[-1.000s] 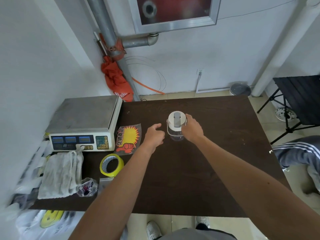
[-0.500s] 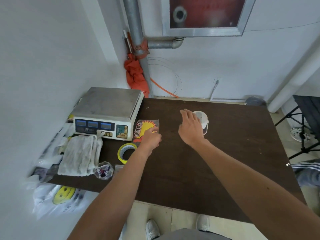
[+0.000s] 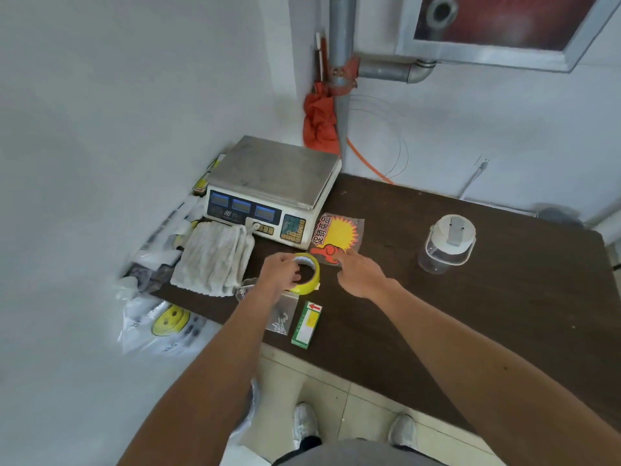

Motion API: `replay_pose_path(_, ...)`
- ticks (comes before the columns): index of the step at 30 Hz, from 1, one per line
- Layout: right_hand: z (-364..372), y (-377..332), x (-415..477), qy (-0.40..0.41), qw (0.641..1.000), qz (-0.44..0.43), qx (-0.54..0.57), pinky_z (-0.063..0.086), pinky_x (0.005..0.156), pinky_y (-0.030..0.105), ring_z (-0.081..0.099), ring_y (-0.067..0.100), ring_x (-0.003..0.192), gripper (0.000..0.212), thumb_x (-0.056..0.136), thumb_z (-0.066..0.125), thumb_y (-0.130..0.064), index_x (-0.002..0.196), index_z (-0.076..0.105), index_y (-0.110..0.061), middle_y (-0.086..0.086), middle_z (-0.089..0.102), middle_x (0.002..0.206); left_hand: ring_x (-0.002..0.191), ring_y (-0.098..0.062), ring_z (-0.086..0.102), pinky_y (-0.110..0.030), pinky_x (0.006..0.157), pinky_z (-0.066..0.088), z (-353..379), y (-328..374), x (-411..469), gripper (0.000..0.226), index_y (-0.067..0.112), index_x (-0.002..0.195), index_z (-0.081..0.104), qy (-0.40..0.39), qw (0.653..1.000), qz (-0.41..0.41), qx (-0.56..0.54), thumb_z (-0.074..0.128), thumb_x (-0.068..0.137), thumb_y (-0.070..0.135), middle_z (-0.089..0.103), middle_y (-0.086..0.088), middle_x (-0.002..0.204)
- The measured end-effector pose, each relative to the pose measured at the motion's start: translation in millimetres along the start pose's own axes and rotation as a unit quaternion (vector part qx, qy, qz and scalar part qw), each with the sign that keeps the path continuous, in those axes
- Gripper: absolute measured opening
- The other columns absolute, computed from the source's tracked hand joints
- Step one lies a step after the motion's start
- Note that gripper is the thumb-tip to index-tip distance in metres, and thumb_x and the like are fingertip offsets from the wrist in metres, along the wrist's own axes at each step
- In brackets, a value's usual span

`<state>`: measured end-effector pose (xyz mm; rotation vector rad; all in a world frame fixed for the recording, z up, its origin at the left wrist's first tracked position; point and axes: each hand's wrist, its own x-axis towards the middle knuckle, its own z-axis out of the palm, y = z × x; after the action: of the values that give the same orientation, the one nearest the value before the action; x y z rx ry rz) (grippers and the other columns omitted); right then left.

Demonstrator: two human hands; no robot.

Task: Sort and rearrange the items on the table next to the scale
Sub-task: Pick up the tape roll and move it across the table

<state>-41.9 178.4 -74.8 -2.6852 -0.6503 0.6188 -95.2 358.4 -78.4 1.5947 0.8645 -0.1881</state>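
Observation:
On the dark brown table (image 3: pixel 470 314) a white scale (image 3: pixel 272 190) stands at the far left corner. My left hand (image 3: pixel 280 272) grips a yellow tape roll (image 3: pixel 309 275) in front of the scale. My right hand (image 3: pixel 358 272) reaches with straight fingers onto the red and yellow sticker bag (image 3: pixel 337 235) beside the scale. A clear jar with a white lid (image 3: pixel 448 242) stands upright further right, apart from both hands. A small bag of screws (image 3: pixel 282 314) and a green and white box (image 3: pixel 307 324) lie near the front edge.
A folded white cloth (image 3: pixel 215 257) lies before the scale. Plastic bags (image 3: pixel 161 324), one with a smiley face, hang off the table's left side. A grey pipe (image 3: pixel 339 79) and an orange cloth (image 3: pixel 319 122) stand in the corner behind.
My right hand left the jar and moved left to the sticker bag. My left hand moved down-left and took hold of the tape roll. The camera turned left.

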Motion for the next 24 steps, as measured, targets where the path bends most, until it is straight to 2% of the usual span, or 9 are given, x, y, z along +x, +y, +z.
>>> replay_pose_path(3, 18, -11, 8, -0.043, 0.999, 0.002, -0.007, 0.042, 0.103, 0.043, 0.048, 0.034, 0.132, 0.050, 0.097, 0.048, -0.016, 0.146, 0.043, -0.022, 0.008, 0.044, 0.149, 0.064, -0.018, 0.063, -0.030, 0.064, 0.052, -16, -12, 2, 0.019, 0.014, 0.112, 0.062, 0.004, 1.000, -0.011, 0.004, 0.054, 0.097, 0.005, 0.067, -0.010, 0.089)
replay_pose_path(9, 44, -34, 21, -0.069, 0.997, 0.027, 0.034, 0.047, 0.096, 0.045, 0.053, 0.036, 0.126, 0.062, 0.094, 0.050, -0.024, 0.152, 0.027, -0.026, 0.011, 0.048, 0.144, 0.071, -0.022, 0.063, -0.028, 0.058, 0.048, -34, -26, 6, 0.032, 0.010, 0.125, 0.063, 0.001, 0.999, -0.009, 0.041, 0.054, 0.094, 0.006, 0.068, -0.013, 0.088)
replay_pose_path(13, 57, -39, 28, -0.055, 0.990, 0.088, 0.100, 0.047, 0.096, 0.045, 0.056, 0.034, 0.121, 0.054, 0.090, 0.052, -0.036, 0.140, 0.037, -0.022, 0.009, 0.055, 0.136, 0.076, -0.024, 0.063, -0.031, 0.064, 0.046, -33, -28, 10, 0.041, 0.014, 0.131, 0.059, -0.008, 0.999, -0.002, 0.049, 0.058, 0.090, 0.007, 0.067, -0.010, 0.088)
replay_pose_path(14, 59, -39, 30, -0.058, 0.988, 0.098, 0.107, 0.048, 0.095, 0.044, 0.057, 0.033, 0.119, 0.050, 0.090, 0.052, -0.037, 0.136, 0.041, -0.021, 0.009, 0.057, 0.133, 0.080, -0.025, 0.062, -0.032, 0.068, 0.046, -31, -27, 11, 0.033, 0.017, 0.121, 0.063, -0.009, 0.998, 0.001, 0.059, 0.059, 0.089, 0.008, 0.066, -0.008, 0.088)
replay_pose_path(16, 61, -40, 31, -0.064, 0.984, 0.117, 0.122, 0.049, 0.091, 0.042, 0.059, 0.032, 0.115, 0.044, 0.089, 0.052, -0.039, 0.128, 0.047, -0.019, 0.009, 0.059, 0.129, 0.080, -0.024, 0.056, -0.033, 0.071, 0.042, -28, -27, 13, 0.012, 0.020, 0.085, 0.059, -0.011, 0.995, 0.010, 0.095, 0.059, 0.088, 0.009, 0.058, -0.002, 0.078)
replay_pose_path(18, 62, -40, 33, -0.074, 0.977, 0.133, 0.149, 0.048, 0.084, 0.039, 0.060, 0.032, 0.111, 0.042, 0.089, 0.054, -0.037, 0.126, 0.049, -0.016, 0.008, 0.060, 0.122, 0.077, -0.021, 0.049, -0.032, 0.072, 0.038, -26, -27, 15, 0.017, 0.018, 0.074, 0.055, -0.021, 0.993, 0.010, 0.117, 0.059, 0.088, 0.011, 0.051, 0.001, 0.073)
replay_pose_path(21, 58, -45, 36, -0.075, 0.955, 0.168, 0.231, 0.044, 0.073, 0.035, 0.062, 0.025, 0.089, 0.034, 0.088, 0.057, -0.033, 0.115, 0.056, -0.012, 0.006, 0.063, 0.100, 0.080, -0.021, 0.053, -0.034, 0.073, 0.042, -21, -28, 22, 0.009, 0.013, 0.088, 0.061, -0.031, 0.995, -0.013, 0.090, 0.065, 0.088, 0.020, 0.056, -0.004, 0.082)
replay_pose_path(23, 56, -49, 39, -0.070, 0.939, 0.187, 0.279, 0.045, 0.070, 0.038, 0.056, 0.020, 0.072, 0.017, 0.089, 0.056, -0.026, 0.099, 0.061, -0.013, 0.005, 0.059, 0.082, 0.092, -0.022, 0.058, -0.039, 0.087, 0.048, -18, -29, 27, 0.025, 0.011, 0.104, 0.060, -0.037, 0.997, -0.046, 0.058, 0.068, 0.088, 0.027, 0.058, -0.003, 0.091)
replay_pose_path(24, 55, -50, 41, -0.069, 0.934, 0.191, 0.294, 0.049, 0.073, 0.041, 0.056, 0.021, 0.074, 0.015, 0.090, 0.056, -0.024, 0.097, 0.063, -0.013, 0.005, 0.058, 0.082, 0.097, -0.022, 0.059, -0.041, 0.094, 0.049, -16, -29, 28, 0.031, 0.009, 0.109, 0.059, -0.038, 0.996, -0.057, 0.048, 0.069, 0.087, 0.029, 0.059, -0.002, 0.095)
